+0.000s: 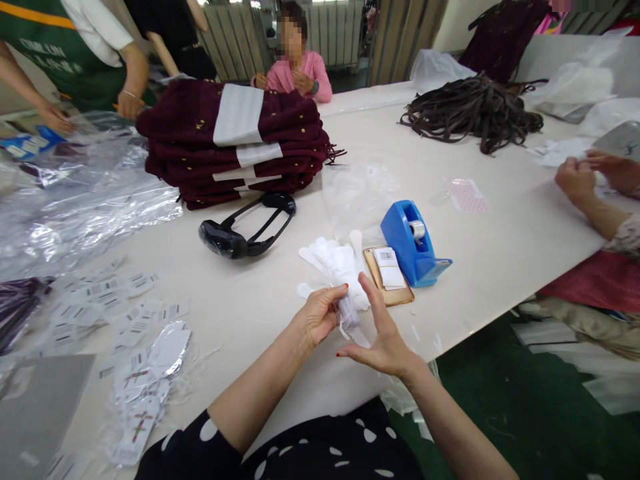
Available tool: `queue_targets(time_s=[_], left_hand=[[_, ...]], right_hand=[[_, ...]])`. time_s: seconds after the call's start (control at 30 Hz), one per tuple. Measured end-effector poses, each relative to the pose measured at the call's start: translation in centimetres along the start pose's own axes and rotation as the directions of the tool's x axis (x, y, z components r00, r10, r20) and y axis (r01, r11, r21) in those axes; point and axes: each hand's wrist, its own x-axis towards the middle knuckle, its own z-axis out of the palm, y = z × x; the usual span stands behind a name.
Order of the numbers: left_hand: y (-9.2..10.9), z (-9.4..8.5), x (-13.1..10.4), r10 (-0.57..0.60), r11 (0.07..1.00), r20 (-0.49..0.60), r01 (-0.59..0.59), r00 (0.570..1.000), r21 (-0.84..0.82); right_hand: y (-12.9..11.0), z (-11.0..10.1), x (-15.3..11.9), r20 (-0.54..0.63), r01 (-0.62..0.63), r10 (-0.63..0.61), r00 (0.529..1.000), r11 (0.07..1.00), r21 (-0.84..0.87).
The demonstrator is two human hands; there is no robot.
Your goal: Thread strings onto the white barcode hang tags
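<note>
My left hand [320, 317] pinches a small whitish, see-through bundle [350, 315] between thumb and fingers; its exact kind is unclear. To the right of that bundle is my right hand [383, 337], thumb and fingers spread wide, with nothing visible between them. Just beyond both hands lies a loose pile of white rounded tags [333, 257]. Close by on the right, a stack of white barcode labels [390, 270] rests on a tan phone-shaped case [407, 295], which touches a blue tape dispenser [410, 243].
Folded maroon garments with white paper bands [240, 143] are stacked behind a black headset [245, 230]. Barcoded tags [143, 393] and clear plastic bags [100, 200] spread leftward. Dark straps [470, 113] lie at the back right. Co-workers' hands [583, 180] are at the right edge.
</note>
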Motion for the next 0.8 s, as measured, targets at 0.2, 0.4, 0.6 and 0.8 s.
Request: queue_targets(time_s=[0.2, 0.4, 0.6, 0.8], left_hand=[[0.1, 0.5, -0.3, 0.125, 0.992, -0.040, -0.125, 0.991, 0.013], [0.2, -0.3, -0.9, -0.041, 0.998, 0.055, 0.039, 0.998, 0.040], [-0.2, -1.6, -0.7, -0.081, 0.996, 0.070, 0.082, 0.994, -0.016], [-1.3, -1.2, -0.5, 0.154, 0.986, 0.012, -0.155, 0.988, 0.066]], right_hand=[[-0.8, 0.9, 0.1, -0.138, 0.108, -0.133, 0.982, 0.979, -0.175], [-0.7, 1.3, 0.4, -0.282, -0.081, 0.079, 0.956, 0.997, 0.002], [-0.6, 1.1, -0.3, -0.241, -0.176, 0.195, 0.951, 0.979, 0.099], [-0.8, 2.3, -1.1, -0.298, -0.165, 0.151, 0.942, 0.986, -0.021]])
